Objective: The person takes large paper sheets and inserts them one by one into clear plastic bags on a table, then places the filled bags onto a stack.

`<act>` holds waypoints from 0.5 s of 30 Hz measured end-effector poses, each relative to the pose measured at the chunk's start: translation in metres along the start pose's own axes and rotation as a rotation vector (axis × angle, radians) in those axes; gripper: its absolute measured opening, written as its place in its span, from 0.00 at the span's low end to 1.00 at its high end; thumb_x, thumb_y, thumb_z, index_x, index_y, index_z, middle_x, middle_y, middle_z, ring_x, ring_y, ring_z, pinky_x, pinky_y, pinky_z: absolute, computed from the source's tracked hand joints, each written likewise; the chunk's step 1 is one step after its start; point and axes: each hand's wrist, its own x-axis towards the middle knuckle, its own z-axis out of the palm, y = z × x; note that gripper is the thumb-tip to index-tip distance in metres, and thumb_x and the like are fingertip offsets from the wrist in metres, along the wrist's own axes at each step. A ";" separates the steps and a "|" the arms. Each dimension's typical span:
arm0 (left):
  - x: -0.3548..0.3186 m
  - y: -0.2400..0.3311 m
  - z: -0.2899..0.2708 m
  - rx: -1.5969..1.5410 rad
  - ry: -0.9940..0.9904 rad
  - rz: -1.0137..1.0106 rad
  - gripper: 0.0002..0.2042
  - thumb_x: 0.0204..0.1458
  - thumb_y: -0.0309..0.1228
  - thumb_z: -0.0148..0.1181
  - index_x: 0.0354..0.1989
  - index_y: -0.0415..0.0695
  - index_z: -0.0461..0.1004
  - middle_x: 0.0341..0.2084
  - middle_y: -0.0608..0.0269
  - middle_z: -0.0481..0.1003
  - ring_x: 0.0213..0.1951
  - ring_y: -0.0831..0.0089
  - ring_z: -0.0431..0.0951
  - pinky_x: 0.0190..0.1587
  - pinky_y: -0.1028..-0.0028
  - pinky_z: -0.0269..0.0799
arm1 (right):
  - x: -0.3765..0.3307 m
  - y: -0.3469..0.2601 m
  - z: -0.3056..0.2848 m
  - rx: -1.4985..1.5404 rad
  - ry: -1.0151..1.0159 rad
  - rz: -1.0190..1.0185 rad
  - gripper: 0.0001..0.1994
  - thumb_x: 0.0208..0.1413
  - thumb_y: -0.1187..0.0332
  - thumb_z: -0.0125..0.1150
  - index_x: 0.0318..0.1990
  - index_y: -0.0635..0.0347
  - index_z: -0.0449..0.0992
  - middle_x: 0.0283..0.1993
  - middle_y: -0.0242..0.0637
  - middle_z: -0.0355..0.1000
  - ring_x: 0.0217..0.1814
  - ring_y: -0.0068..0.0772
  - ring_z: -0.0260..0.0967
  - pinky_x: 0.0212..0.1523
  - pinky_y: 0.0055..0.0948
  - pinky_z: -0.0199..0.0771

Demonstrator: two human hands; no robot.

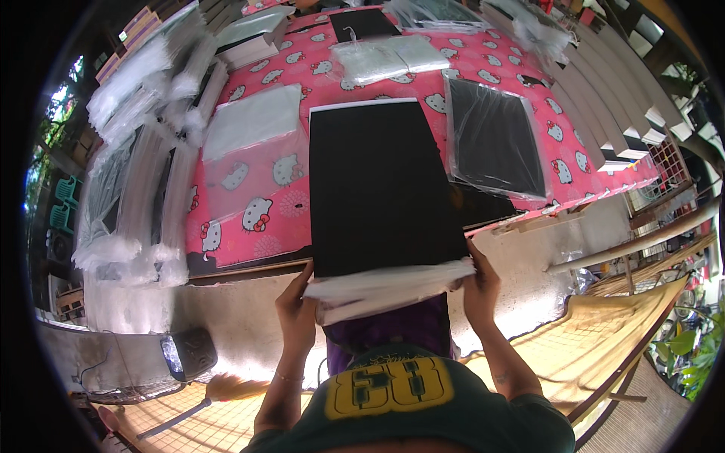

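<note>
- Dark green shirt (pixel 393 400) cloth lies nearest us, with yellow printing across it, just below our arms.
- Our left hand (pixel 297 306) grasps the black panel (pixel 385 189) at its lower left side, where it meets a whitish plastic sleeve (pixel 389 287); our right hand (pixel 480 283) grasps the opposite side. We cannot tell how the fingertips sit underneath.
- We have the panel in front of us, its near end at the blurred sleeve and its far part over the table; a white strip edges its far end.
- Beneath it we see a pink tablecloth (pixel 283 243) patterned with white cat faces.
- Left of the panel lies a clear bag (pixel 253 124); to its right, a bagged black panel (pixel 495 136); beyond it, a pale plastic bundle (pixel 393 59).
- Plastic-wrapped stacks (pixel 140 189) crowd the table's left side, and grey boards (pixel 604 98) line its right.
- Around us, sunlight falls on a yellow gridded mat (pixel 596 332); an orange-bristled broom (pixel 234 388) lies at lower left.
- Farther off we see green chairs (pixel 64 200) on the left, a pole (pixel 642 240) and leafy plants (pixel 683 343) on the right.
</note>
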 end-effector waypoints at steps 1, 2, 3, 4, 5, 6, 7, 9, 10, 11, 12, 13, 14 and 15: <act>-0.001 -0.005 -0.009 -0.092 -0.031 0.025 0.21 0.48 0.18 0.51 0.53 0.36 0.70 0.30 0.62 0.75 0.30 0.81 0.72 0.35 0.81 0.68 | -0.001 -0.001 -0.005 0.083 0.041 -0.030 0.22 0.52 0.85 0.44 0.57 0.68 0.67 0.33 0.34 0.70 0.28 0.19 0.66 0.29 0.19 0.69; -0.003 -0.008 -0.016 -0.189 -0.053 0.054 0.21 0.47 0.17 0.53 0.53 0.37 0.70 0.30 0.62 0.76 0.32 0.80 0.73 0.37 0.80 0.69 | -0.003 -0.016 -0.009 0.187 0.018 -0.015 0.16 0.51 0.84 0.46 0.48 0.67 0.72 0.33 0.35 0.71 0.29 0.19 0.68 0.28 0.17 0.69; -0.003 0.005 -0.016 -0.302 -0.061 0.074 0.23 0.43 0.18 0.59 0.52 0.39 0.71 0.35 0.61 0.76 0.36 0.78 0.75 0.41 0.79 0.70 | -0.001 -0.024 -0.020 0.242 -0.035 0.044 0.13 0.50 0.81 0.50 0.44 0.66 0.72 0.32 0.35 0.70 0.30 0.20 0.68 0.29 0.19 0.69; 0.006 0.006 -0.027 -0.361 -0.200 0.174 0.22 0.44 0.20 0.59 0.52 0.39 0.71 0.39 0.59 0.75 0.40 0.75 0.75 0.44 0.77 0.69 | 0.002 -0.032 -0.033 0.297 -0.089 0.103 0.11 0.48 0.79 0.54 0.41 0.64 0.72 0.31 0.35 0.70 0.30 0.21 0.69 0.29 0.20 0.70; 0.018 0.008 -0.047 -0.419 -0.344 0.274 0.21 0.45 0.22 0.59 0.52 0.39 0.70 0.42 0.57 0.75 0.43 0.73 0.74 0.47 0.75 0.69 | 0.008 -0.048 -0.042 0.484 -0.203 0.110 0.12 0.46 0.78 0.56 0.41 0.64 0.70 0.34 0.37 0.71 0.30 0.22 0.70 0.32 0.21 0.70; 0.027 0.017 -0.051 -0.481 -0.405 0.332 0.21 0.46 0.24 0.58 0.52 0.39 0.70 0.44 0.56 0.74 0.46 0.71 0.73 0.49 0.73 0.67 | 0.018 -0.070 -0.047 0.670 -0.324 0.119 0.13 0.44 0.77 0.59 0.40 0.64 0.68 0.36 0.39 0.71 0.30 0.22 0.71 0.34 0.21 0.71; 0.034 0.026 -0.057 -0.537 -0.463 0.389 0.20 0.47 0.26 0.57 0.52 0.39 0.70 0.47 0.55 0.73 0.49 0.69 0.72 0.51 0.71 0.66 | 0.026 -0.094 -0.049 0.705 -0.385 0.087 0.21 0.44 0.71 0.59 0.48 0.64 0.64 0.43 0.41 0.69 0.36 0.27 0.72 0.39 0.26 0.72; 0.053 0.079 -0.043 -0.675 -0.448 0.408 0.19 0.51 0.29 0.55 0.52 0.39 0.69 0.50 0.54 0.70 0.52 0.65 0.70 0.55 0.67 0.63 | 0.046 -0.147 -0.034 1.103 -0.548 0.024 0.34 0.53 0.61 0.57 0.64 0.62 0.51 0.58 0.41 0.62 0.58 0.37 0.63 0.56 0.37 0.65; 0.063 0.110 -0.035 -0.743 -0.441 0.416 0.18 0.53 0.30 0.53 0.53 0.40 0.68 0.52 0.53 0.69 0.54 0.63 0.68 0.58 0.65 0.61 | 0.070 -0.153 -0.027 1.231 -0.590 -0.067 0.34 0.57 0.60 0.55 0.67 0.59 0.47 0.61 0.40 0.60 0.62 0.38 0.60 0.61 0.40 0.60; 0.079 0.135 -0.025 -0.818 -0.441 0.422 0.18 0.55 0.32 0.52 0.53 0.40 0.68 0.53 0.52 0.68 0.56 0.61 0.67 0.60 0.63 0.59 | 0.100 -0.159 -0.019 1.051 -0.636 -0.183 0.31 0.58 0.65 0.53 0.66 0.58 0.50 0.62 0.38 0.60 0.62 0.37 0.59 0.61 0.40 0.59; 0.100 0.153 -0.024 -0.929 -0.458 0.397 0.17 0.56 0.32 0.51 0.53 0.40 0.68 0.53 0.53 0.68 0.56 0.61 0.67 0.60 0.62 0.60 | 0.127 -0.172 -0.008 0.996 -0.654 -0.144 0.28 0.57 0.66 0.54 0.65 0.58 0.54 0.62 0.37 0.61 0.62 0.35 0.59 0.61 0.39 0.59; 0.125 0.166 -0.023 -1.045 -0.471 0.368 0.17 0.57 0.32 0.51 0.53 0.40 0.67 0.54 0.53 0.69 0.56 0.61 0.67 0.60 0.61 0.60 | 0.150 -0.177 0.014 1.085 -0.578 -0.082 0.21 0.57 0.67 0.54 0.59 0.57 0.63 0.56 0.34 0.68 0.59 0.32 0.63 0.59 0.37 0.61; 0.157 0.166 -0.024 -1.211 -0.522 0.287 0.16 0.58 0.32 0.50 0.53 0.40 0.68 0.52 0.55 0.70 0.55 0.64 0.69 0.58 0.63 0.63 | 0.182 -0.168 0.025 1.127 -0.630 -0.019 0.14 0.58 0.66 0.54 0.52 0.54 0.70 0.51 0.32 0.72 0.55 0.30 0.66 0.58 0.37 0.61; 0.172 0.166 -0.016 -1.142 -0.379 0.315 0.16 0.57 0.31 0.52 0.52 0.40 0.68 0.49 0.57 0.72 0.52 0.67 0.71 0.56 0.64 0.66 | 0.200 -0.166 0.045 1.158 -0.652 0.024 0.10 0.58 0.64 0.55 0.46 0.51 0.73 0.45 0.29 0.74 0.50 0.28 0.69 0.57 0.37 0.62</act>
